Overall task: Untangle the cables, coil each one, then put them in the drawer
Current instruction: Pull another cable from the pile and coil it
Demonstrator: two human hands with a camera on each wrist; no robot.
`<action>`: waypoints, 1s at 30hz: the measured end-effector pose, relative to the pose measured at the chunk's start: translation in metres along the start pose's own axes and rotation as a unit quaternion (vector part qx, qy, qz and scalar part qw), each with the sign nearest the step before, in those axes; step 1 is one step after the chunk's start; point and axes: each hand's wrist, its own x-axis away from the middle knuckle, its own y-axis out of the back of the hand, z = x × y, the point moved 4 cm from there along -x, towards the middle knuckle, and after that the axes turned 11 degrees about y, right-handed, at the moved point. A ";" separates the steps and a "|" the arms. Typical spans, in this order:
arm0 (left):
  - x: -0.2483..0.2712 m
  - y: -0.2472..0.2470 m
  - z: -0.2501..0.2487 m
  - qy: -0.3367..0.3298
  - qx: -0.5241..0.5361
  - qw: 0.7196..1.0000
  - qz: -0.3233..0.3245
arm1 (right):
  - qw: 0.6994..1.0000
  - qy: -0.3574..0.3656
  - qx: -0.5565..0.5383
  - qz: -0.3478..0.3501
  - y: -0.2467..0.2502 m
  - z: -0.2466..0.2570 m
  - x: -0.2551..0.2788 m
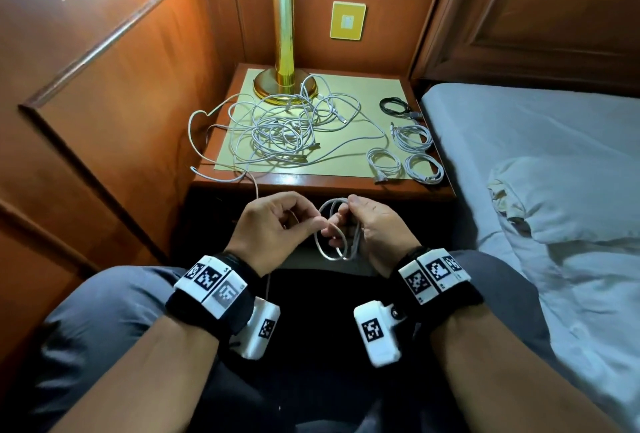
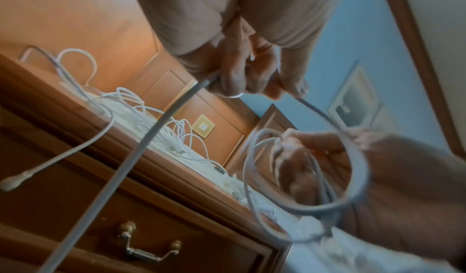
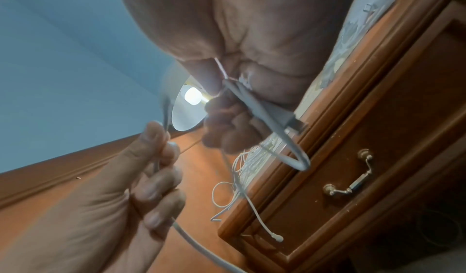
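In front of the nightstand (image 1: 311,183), my right hand (image 1: 341,221) grips a small coil of white cable (image 1: 334,245) with a few loops. My left hand (image 1: 311,224) pinches the free strand of that cable (image 1: 257,186), which runs up to a big tangle of white cables (image 1: 284,131) on the nightstand top. In the left wrist view my left hand (image 2: 242,81) holds the strand (image 2: 141,147) and the loop (image 2: 358,177) curves round to my right hand (image 2: 315,157). The drawer (image 3: 378,137), with its brass handle (image 3: 350,185), is shut.
Three white coils (image 1: 414,136) (image 1: 382,160) (image 1: 424,169) and a black coil (image 1: 394,106) lie at the nightstand's right side. A brass lamp (image 1: 284,34) stands at the back. A bed (image 1: 536,141) with a pillow (image 1: 571,200) is on the right and a wood-panelled wall on the left.
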 end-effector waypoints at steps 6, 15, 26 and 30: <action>0.001 -0.005 0.003 -0.002 -0.032 0.999 -0.022 | 1.000 -0.011 -0.017 0.005 0.001 -0.003 -0.001; 0.001 0.002 0.006 0.000 -0.098 0.992 0.080 | 0.995 0.050 0.087 0.018 0.006 -0.001 -0.006; -0.008 0.019 0.009 0.025 -0.012 0.997 -0.075 | 0.993 -0.041 0.047 0.102 -0.004 -0.003 0.005; -0.008 0.013 0.010 0.052 0.005 0.999 -0.003 | 0.992 -0.061 -0.029 0.110 -0.004 0.004 0.007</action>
